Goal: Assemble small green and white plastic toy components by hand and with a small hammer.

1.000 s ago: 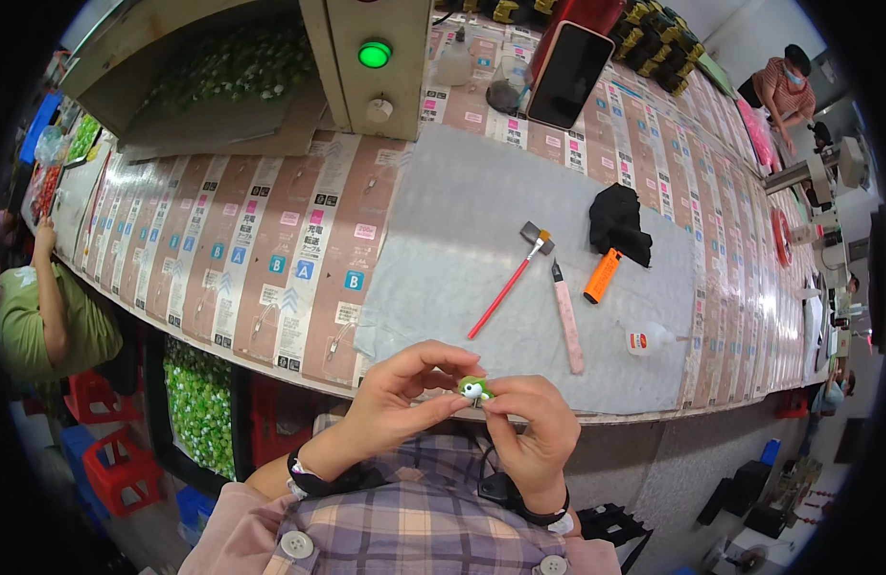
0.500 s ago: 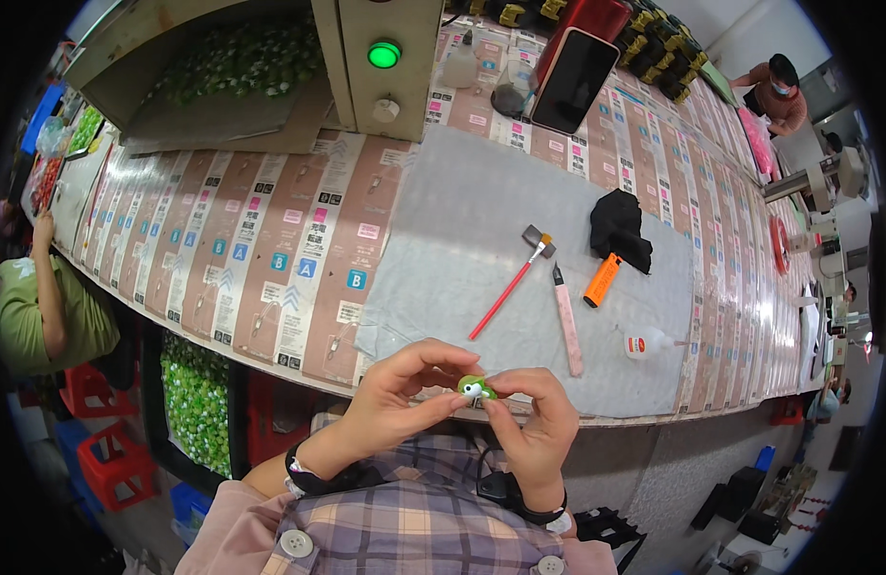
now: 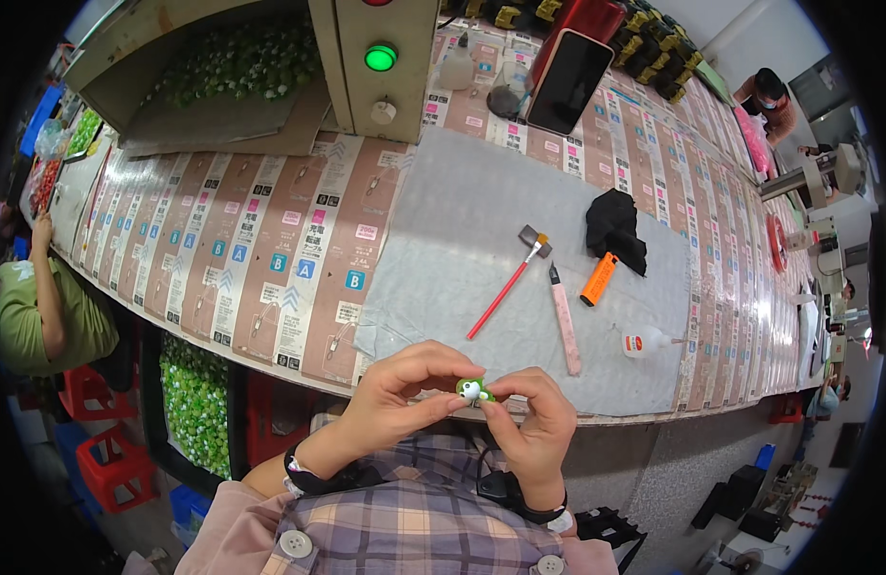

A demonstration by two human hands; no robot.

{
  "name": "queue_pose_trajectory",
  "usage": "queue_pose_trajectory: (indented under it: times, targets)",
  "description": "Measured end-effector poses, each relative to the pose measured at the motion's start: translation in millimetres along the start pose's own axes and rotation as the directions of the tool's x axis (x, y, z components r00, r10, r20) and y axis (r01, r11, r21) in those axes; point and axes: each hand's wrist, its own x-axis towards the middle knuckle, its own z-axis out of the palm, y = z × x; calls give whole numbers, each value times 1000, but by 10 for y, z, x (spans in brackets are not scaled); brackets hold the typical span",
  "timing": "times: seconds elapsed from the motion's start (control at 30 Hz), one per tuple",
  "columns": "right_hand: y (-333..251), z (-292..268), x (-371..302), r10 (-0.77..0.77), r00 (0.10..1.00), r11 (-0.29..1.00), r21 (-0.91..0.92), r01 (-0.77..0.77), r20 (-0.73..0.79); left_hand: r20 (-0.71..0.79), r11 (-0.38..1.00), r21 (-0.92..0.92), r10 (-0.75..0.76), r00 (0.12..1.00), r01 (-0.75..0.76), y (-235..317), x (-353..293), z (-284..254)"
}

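A small green and white figurine (image 3: 472, 390) with a dark round eye spot is pinched between my two hands, just in front of the table's near edge. My left hand (image 3: 404, 395) grips it from the left between thumb and fingertips. From the other side, the thumb and index finger of my right hand (image 3: 534, 410) close on it. Beyond them on a grey cloth (image 3: 443, 249) lie a red-handled brush (image 3: 500, 297), a pink-handled craft knife (image 3: 564, 326), an orange lighter (image 3: 599, 279), a black cloth (image 3: 615, 230) and a small clear bottle (image 3: 644, 341) on its side.
A machine with a green light (image 3: 380, 57) stands at the back left, heaped green pieces inside. A phone (image 3: 569, 81) leans upright behind the cloth. A black crate (image 3: 234, 412) of green and white pieces sits left of me. Co-workers are at far left and far right.
The figurine has turned slightly between my fingers, showing more of its white face. Both hands stay in nearly the same place. The far-right co-worker has leaned lower.
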Motion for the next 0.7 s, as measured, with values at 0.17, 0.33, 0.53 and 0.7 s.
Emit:
queue_pose_trajectory:
  times: [0.17, 0.33, 0.53, 0.7]
  targets:
    - [-23, -12, -5, 23, 1000, 999, 34, -23, 7, -1, 1000, 16, -14, 1000, 14, 27, -3, 9]
    - [18, -24, -13, -16, 1000, 999, 48, 16, -7, -1, 1000, 6, -7, 1000, 7, 13, -14, 10]
    - [-3, -26, -32, -25, 999, 999, 27, 26, -26, 12, 999, -31, -19, 1000, 19, -27, -49, 7]
    - [36, -13, -48, 2, 1000, 999, 48, 0, -31, 8, 997, -66, -25, 1000, 26, -48, -45, -5]
